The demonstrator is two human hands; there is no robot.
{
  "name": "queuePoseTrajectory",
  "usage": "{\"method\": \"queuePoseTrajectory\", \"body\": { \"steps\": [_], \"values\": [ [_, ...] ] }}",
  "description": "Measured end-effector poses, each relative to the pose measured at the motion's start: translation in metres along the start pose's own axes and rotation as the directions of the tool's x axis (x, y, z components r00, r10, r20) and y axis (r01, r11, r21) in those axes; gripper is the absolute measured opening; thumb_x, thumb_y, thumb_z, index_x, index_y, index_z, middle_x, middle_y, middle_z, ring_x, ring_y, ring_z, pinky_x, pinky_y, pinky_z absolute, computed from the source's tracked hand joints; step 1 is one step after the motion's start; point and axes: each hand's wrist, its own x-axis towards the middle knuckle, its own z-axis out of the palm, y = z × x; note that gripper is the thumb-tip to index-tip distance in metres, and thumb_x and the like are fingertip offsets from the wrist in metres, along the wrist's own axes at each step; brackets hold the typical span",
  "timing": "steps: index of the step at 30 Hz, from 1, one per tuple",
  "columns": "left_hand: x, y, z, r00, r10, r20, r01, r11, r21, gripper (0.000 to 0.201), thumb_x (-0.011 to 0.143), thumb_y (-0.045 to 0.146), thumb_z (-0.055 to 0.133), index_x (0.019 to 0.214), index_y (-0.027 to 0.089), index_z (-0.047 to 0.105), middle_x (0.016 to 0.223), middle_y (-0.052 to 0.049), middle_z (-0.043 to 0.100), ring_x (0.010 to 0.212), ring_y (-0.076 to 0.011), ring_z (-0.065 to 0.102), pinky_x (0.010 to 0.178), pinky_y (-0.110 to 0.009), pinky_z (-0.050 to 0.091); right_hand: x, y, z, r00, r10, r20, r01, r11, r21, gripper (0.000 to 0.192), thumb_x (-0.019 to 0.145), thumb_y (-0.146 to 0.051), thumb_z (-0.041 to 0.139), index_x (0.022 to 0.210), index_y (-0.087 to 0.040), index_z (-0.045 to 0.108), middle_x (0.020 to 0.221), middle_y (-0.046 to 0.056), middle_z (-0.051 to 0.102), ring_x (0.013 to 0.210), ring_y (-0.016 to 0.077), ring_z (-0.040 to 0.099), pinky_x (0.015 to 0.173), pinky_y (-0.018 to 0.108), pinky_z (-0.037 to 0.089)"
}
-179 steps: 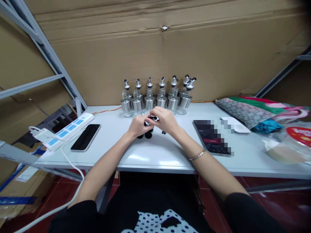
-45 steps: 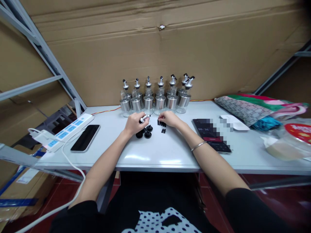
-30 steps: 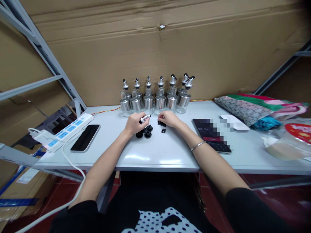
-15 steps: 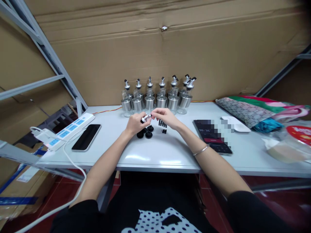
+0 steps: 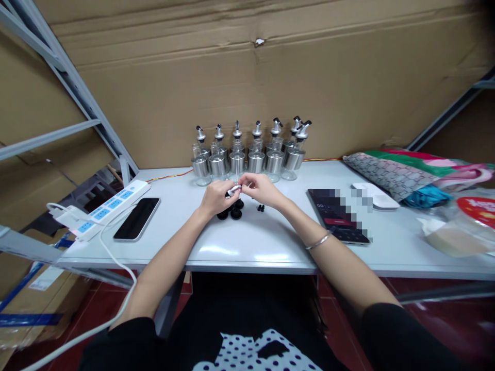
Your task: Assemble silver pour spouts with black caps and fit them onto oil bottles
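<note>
My left hand is closed around a silver bottle pourer spout, held just above the table. The fingers of my right hand are pinched together at the spout's tip; a thin light sliver shows by them, too small to name. Below my hands lie several round black stoppers. Small black pieces rest to their right, partly hidden by my right hand. Behind stand rows of glass bottles with steel sleeves, open-necked in front except the rightmost, which has a pourer, as do those at the back.
On the left are a white power strip with a plugged-in cable and a dark phone. To the right lie another phone, a white flat device, a patterned bag and a tape roll. Cardboard walls the back.
My right hand has turned and shifted slightly left, covering more of the small black pieces. The spout in my left hand is tilted a little differently.
</note>
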Motion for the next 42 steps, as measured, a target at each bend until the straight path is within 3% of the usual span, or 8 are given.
{"method": "queuePoseTrajectory", "body": {
  "steps": [9,14,20,29,34,39,42],
  "values": [
    [0.0019,0.0038,-0.003,0.999,-0.051,-0.016,0.05,0.994,-0.101,0.016,0.087,0.024,0.047,0.096,0.017,0.059,0.084,-0.005,0.06,0.077,-0.0149,0.058,0.07,-0.025,0.045,-0.0011,0.0002,0.0007,0.996,-0.067,-0.06,0.058,0.988,-0.142,0.022,0.079,-0.022,0.049,0.096,-0.016,0.061,0.081,0.003,0.068,0.068,0.0119,0.057,0.065,0.023,0.043],
    [0.0024,0.0043,-0.002,0.998,-0.051,-0.024,0.047,0.989,-0.142,0.011,0.087,0.021,0.049,0.093,0.018,0.057,0.082,-0.004,0.059,0.078,-0.0152,0.057,0.07,-0.026,0.045,-0.0004,-0.002,0.0015,0.997,-0.071,-0.018,0.067,0.986,-0.153,0.02,0.083,-0.024,0.047,0.087,-0.016,0.065,0.084,0.003,0.071,0.067,0.0114,0.057,0.065,0.022,0.042],
    [0.0025,0.0025,0.0003,0.999,-0.023,-0.05,0.02,0.998,-0.059,0.008,0.086,0.022,0.052,0.09,0.018,0.058,0.08,-0.003,0.064,0.075,-0.0158,0.058,0.074,-0.03,0.041,-0.0003,-0.0031,0.0003,0.998,-0.046,-0.048,0.038,0.988,-0.15,0.016,0.079,-0.022,0.051,0.081,-0.015,0.065,0.076,0.002,0.069,0.065,0.0111,0.056,0.064,0.022,0.042],
    [0.0037,0.0014,-0.0019,0.997,-0.062,-0.054,0.057,0.994,-0.088,0.009,0.088,0.026,0.053,0.088,0.019,0.058,0.082,-0.004,0.064,0.083,-0.0186,0.055,0.075,-0.031,0.04,-0.0002,0.0001,0.0022,0.997,-0.071,-0.019,0.069,0.993,-0.091,0.02,0.078,-0.021,0.049,0.087,-0.015,0.065,0.081,0.003,0.07,0.069,0.0119,0.058,0.067,0.022,0.044],
    [0.0037,-0.0007,-0.0013,0.995,-0.082,-0.049,0.073,0.982,-0.174,0.008,0.088,0.025,0.052,0.09,0.018,0.056,0.081,-0.003,0.061,0.079,-0.0162,0.054,0.07,-0.028,0.04,-0.001,-0.0006,0.0023,0.995,-0.08,-0.056,0.073,0.991,-0.112,0.016,0.077,-0.024,0.051,0.08,-0.015,0.064,0.075,0.002,0.068,0.064,0.0111,0.055,0.065,0.022,0.042],
    [0.0045,0.0007,-0.0029,0.996,-0.067,-0.051,0.063,0.994,-0.089,0.007,0.085,0.026,0.056,0.087,0.018,0.058,0.076,-0.001,0.06,0.077,-0.0166,0.054,0.076,-0.032,0.038,-0.0009,0.0017,0.0037,0.99,-0.11,-0.084,0.1,0.988,-0.115,0.015,0.075,-0.025,0.052,0.075,-0.015,0.062,0.07,0.002,0.066,0.062,0.0111,0.054,0.063,0.022,0.041],
    [0.0042,0.0014,-0.0017,0.996,-0.064,-0.063,0.056,0.991,-0.119,0.006,0.084,0.024,0.057,0.086,0.018,0.058,0.075,0.0,0.062,0.074,-0.0155,0.055,0.077,-0.032,0.04,-0.0007,0.0034,0.0041,0.991,-0.101,-0.088,0.09,0.989,-0.119,0.014,0.073,-0.026,0.052,0.073,-0.015,0.061,0.067,0.001,0.064,0.061,0.0111,0.053,0.063,0.022,0.041]
  ]
}}
